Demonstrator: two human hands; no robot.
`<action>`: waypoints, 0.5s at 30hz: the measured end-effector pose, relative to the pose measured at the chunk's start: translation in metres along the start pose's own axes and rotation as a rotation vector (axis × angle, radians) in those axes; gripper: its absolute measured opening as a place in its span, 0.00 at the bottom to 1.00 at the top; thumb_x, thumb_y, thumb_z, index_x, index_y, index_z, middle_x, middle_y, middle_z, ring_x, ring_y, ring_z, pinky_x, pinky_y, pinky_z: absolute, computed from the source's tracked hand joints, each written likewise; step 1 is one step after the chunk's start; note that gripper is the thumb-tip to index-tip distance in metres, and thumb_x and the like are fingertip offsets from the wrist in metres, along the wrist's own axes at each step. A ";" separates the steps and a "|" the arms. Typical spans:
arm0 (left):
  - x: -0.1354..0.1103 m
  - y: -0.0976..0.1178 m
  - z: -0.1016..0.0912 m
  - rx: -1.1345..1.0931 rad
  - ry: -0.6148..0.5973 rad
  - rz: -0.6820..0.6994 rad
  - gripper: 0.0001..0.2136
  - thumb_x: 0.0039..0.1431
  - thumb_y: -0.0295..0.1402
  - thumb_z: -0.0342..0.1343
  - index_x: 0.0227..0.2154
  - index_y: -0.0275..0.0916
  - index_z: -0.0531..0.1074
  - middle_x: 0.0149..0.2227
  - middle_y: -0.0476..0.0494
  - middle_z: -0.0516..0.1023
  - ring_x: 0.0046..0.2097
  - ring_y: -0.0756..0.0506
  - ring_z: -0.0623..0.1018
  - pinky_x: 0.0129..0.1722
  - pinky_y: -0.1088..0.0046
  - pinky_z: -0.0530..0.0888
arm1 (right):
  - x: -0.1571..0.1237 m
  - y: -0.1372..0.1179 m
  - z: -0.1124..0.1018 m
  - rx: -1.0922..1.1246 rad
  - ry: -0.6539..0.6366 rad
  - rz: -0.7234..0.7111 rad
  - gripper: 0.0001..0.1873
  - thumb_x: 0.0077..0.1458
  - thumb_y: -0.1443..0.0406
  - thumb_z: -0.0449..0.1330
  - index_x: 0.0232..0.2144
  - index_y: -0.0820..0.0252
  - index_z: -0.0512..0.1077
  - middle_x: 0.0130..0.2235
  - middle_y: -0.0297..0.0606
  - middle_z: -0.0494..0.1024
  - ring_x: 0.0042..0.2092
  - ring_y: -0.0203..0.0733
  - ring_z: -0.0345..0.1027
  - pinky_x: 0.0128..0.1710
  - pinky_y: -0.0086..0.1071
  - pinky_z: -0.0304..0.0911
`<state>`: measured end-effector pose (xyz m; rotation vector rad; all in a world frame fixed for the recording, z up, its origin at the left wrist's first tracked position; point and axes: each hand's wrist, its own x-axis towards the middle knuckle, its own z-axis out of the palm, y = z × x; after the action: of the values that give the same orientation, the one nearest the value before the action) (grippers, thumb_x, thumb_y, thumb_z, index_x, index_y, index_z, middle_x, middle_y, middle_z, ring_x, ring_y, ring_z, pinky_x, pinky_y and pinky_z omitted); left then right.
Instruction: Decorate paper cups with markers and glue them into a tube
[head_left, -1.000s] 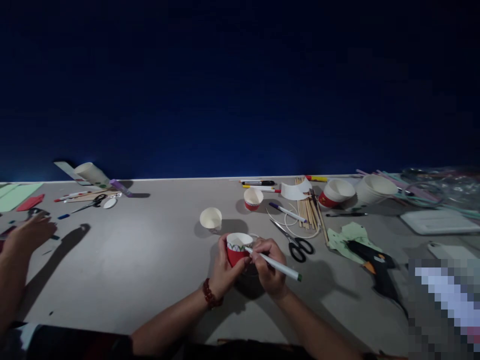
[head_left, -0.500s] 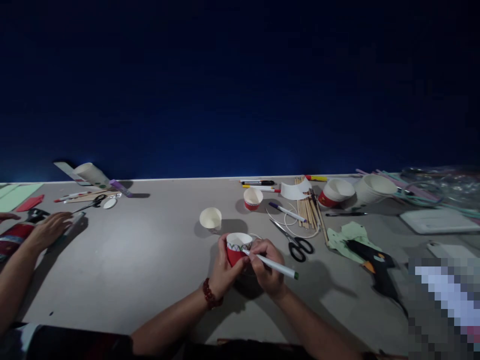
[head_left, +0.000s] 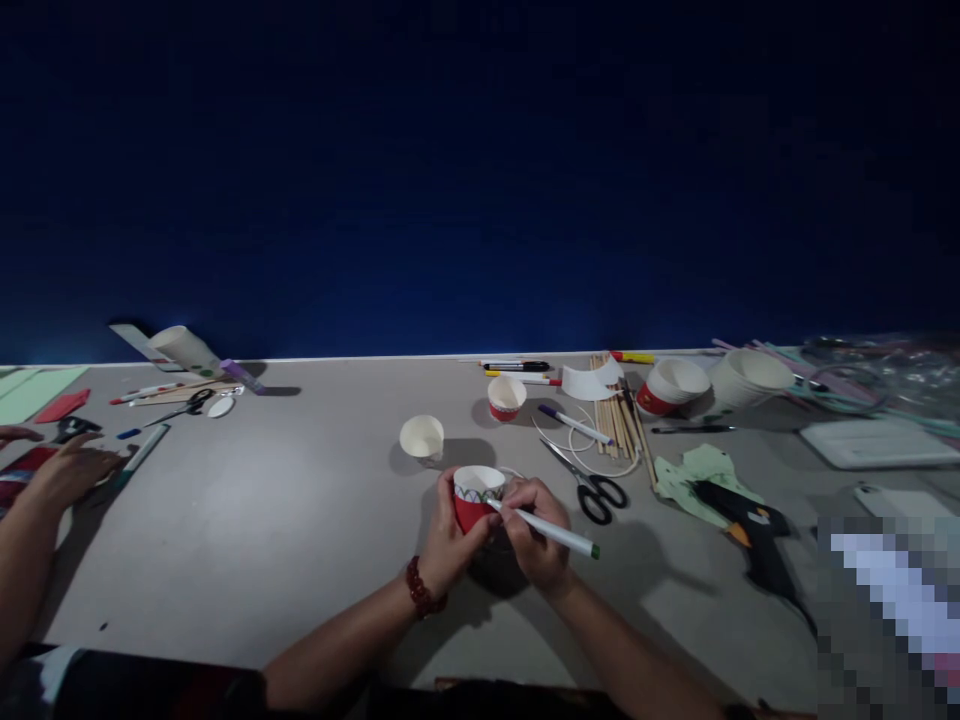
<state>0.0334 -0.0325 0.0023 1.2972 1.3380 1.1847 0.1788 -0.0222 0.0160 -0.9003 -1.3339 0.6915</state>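
Observation:
My left hand [head_left: 448, 540] is wrapped round a red and white paper cup [head_left: 471, 513], its open mouth tilted slightly upward. A band of dark criss-cross lines with green marks runs below the cup's rim. In my right hand [head_left: 541, 535] is a white marker [head_left: 559, 533] with a green end, its tip against the cup's patterned band. Just beyond the held cup stands a plain white paper cup [head_left: 422, 440]. A smaller-looking cup with a red lower part [head_left: 507, 398] is farther back. Black-handled scissors [head_left: 592, 492] lie to the right of my right hand.
Wooden sticks [head_left: 615, 420], a purple-capped marker [head_left: 576, 424], stacked paper cups [head_left: 679, 385] and a black glue gun [head_left: 757, 535] on green paper [head_left: 697, 475] lie on the right. At the left, a co-worker's hands [head_left: 71, 470] are beside a marker [head_left: 142, 452] and scissors [head_left: 187, 403].
The co-worker's hand has drawn back to the left, uncovering a small blue cap on the table. My hands, the cup and the marker have barely moved.

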 end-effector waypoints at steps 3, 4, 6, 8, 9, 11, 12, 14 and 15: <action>0.000 0.002 0.000 0.005 -0.002 -0.010 0.31 0.54 0.41 0.68 0.57 0.41 0.62 0.50 0.38 0.79 0.50 0.36 0.81 0.53 0.55 0.77 | 0.001 -0.001 0.000 0.001 0.001 0.008 0.06 0.59 0.69 0.60 0.32 0.52 0.71 0.29 0.33 0.75 0.32 0.44 0.72 0.33 0.37 0.71; 0.001 0.003 0.000 0.005 -0.001 -0.008 0.30 0.53 0.41 0.68 0.56 0.41 0.62 0.50 0.38 0.79 0.50 0.36 0.81 0.54 0.55 0.77 | 0.001 -0.001 0.000 -0.003 -0.002 0.008 0.06 0.59 0.69 0.60 0.32 0.52 0.71 0.29 0.33 0.75 0.32 0.44 0.73 0.33 0.36 0.71; 0.001 0.003 0.000 0.000 0.000 -0.002 0.30 0.53 0.41 0.67 0.56 0.41 0.62 0.49 0.39 0.79 0.50 0.37 0.80 0.54 0.55 0.77 | 0.001 -0.002 0.000 -0.006 -0.009 0.002 0.06 0.59 0.69 0.61 0.31 0.52 0.71 0.29 0.32 0.75 0.31 0.43 0.72 0.33 0.36 0.71; 0.001 0.003 0.000 -0.011 0.000 -0.003 0.31 0.53 0.42 0.68 0.56 0.41 0.62 0.49 0.40 0.79 0.50 0.37 0.80 0.54 0.55 0.77 | 0.002 -0.003 0.000 -0.003 -0.011 0.004 0.06 0.59 0.68 0.61 0.30 0.52 0.71 0.28 0.32 0.75 0.31 0.43 0.72 0.32 0.35 0.71; 0.001 0.003 0.000 -0.015 0.002 -0.007 0.31 0.53 0.42 0.68 0.56 0.42 0.62 0.49 0.40 0.79 0.50 0.37 0.80 0.54 0.56 0.77 | 0.002 -0.003 0.000 0.002 -0.008 0.010 0.06 0.59 0.68 0.61 0.30 0.52 0.71 0.28 0.32 0.75 0.31 0.43 0.72 0.32 0.35 0.71; 0.000 0.003 0.000 -0.016 0.000 -0.015 0.31 0.53 0.43 0.68 0.57 0.42 0.62 0.49 0.40 0.79 0.50 0.37 0.80 0.54 0.56 0.77 | 0.002 -0.004 0.000 0.007 0.007 0.025 0.06 0.59 0.68 0.61 0.30 0.52 0.71 0.29 0.32 0.75 0.31 0.43 0.72 0.33 0.36 0.71; 0.000 0.003 0.000 -0.011 0.001 -0.015 0.31 0.53 0.43 0.68 0.57 0.42 0.62 0.49 0.40 0.79 0.50 0.37 0.80 0.54 0.56 0.77 | 0.002 -0.004 0.000 0.005 0.011 0.030 0.05 0.59 0.68 0.61 0.30 0.53 0.71 0.29 0.32 0.75 0.30 0.43 0.71 0.33 0.36 0.71; 0.000 0.002 0.000 -0.001 0.005 -0.008 0.30 0.54 0.43 0.68 0.56 0.42 0.63 0.49 0.40 0.79 0.50 0.37 0.80 0.54 0.56 0.77 | 0.002 -0.004 0.000 -0.001 0.003 0.031 0.05 0.58 0.68 0.61 0.30 0.53 0.71 0.28 0.32 0.74 0.30 0.43 0.71 0.32 0.36 0.70; 0.000 0.002 0.000 -0.002 0.008 -0.001 0.30 0.54 0.43 0.68 0.56 0.42 0.63 0.49 0.39 0.79 0.50 0.37 0.81 0.54 0.56 0.77 | 0.002 -0.004 0.000 -0.001 -0.004 0.029 0.05 0.58 0.67 0.61 0.30 0.53 0.71 0.27 0.32 0.74 0.30 0.43 0.71 0.31 0.36 0.70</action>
<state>0.0335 -0.0321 0.0042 1.2917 1.3430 1.1910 0.1788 -0.0220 0.0203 -0.9210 -1.3271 0.7156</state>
